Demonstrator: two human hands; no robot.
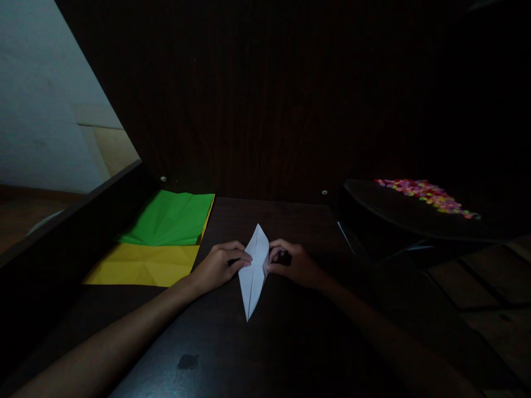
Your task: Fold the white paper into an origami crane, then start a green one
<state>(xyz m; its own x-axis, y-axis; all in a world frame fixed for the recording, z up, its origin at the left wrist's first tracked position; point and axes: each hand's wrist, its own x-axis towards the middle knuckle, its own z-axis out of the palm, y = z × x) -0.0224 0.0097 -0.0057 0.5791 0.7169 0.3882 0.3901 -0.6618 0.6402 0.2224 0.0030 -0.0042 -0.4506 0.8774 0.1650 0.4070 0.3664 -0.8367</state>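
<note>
Forearms [124, 337], folded white paper [254, 279] under left fingers [235, 255], right fingers [279, 269] at edge

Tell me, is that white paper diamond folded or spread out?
Folded: the white, diamond-shaped paper narrows to a sharp tip at each end, and a line runs down its length.

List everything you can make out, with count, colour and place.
desk: one, dark, centre
folded paper: one, white, mid-desk
yellow paper: at least one, yellow, desk's left
green paper: one, green, overlapping the yellow
back panel: one, dark, behind desk
round fittings: two, pale, on panel
ledge: one, dark, right
small pieces: many, mostly pink, on ledge
side board: one, dark, left
wall: one, pale, upper left
left hand: one, on folded paper's left
right hand: one, on folded paper's right
</note>
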